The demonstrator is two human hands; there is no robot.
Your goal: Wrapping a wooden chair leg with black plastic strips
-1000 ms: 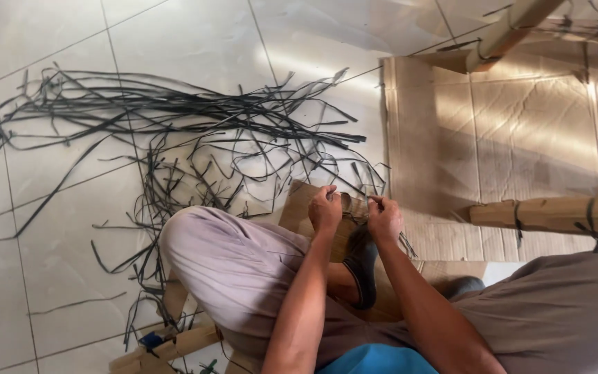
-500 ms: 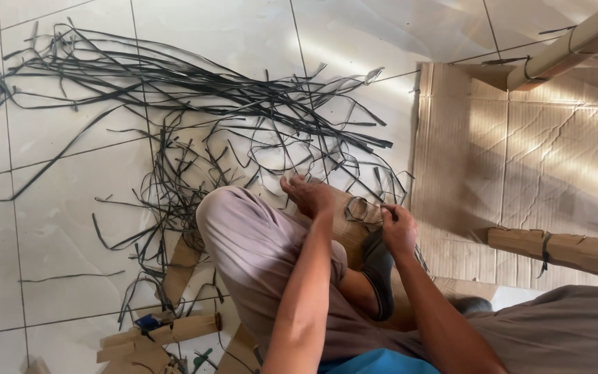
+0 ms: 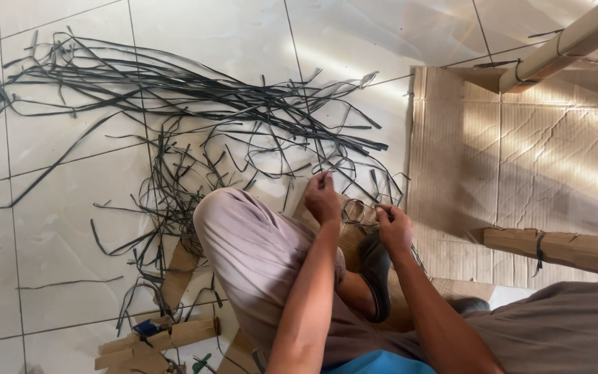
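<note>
Tangle of thin black strips (image 3: 174,111), flat and glossy, spread on white floor tiles (image 3: 57,242), left and far. Raised knee (image 3: 243,235) in pale cloth blocks the near strips. Left hand (image 3: 323,199) pinches one strip; right hand (image 3: 394,227) grips a coiled strip loop (image 3: 358,211). Creased cardboard sheet (image 3: 541,152), right.

A tangle of strips (image 3: 195,118) spreads over the tiled floor (image 3: 64,228), left of a flattened cardboard sheet (image 3: 541,159). Before the tangle rises a bent knee (image 3: 243,228); both hands sit just right of it, left hand (image 3: 323,197) beside right hand (image 3: 394,227). Wrapped wooden bars (image 3: 562,249) lie across the cardboard's right side.
</note>
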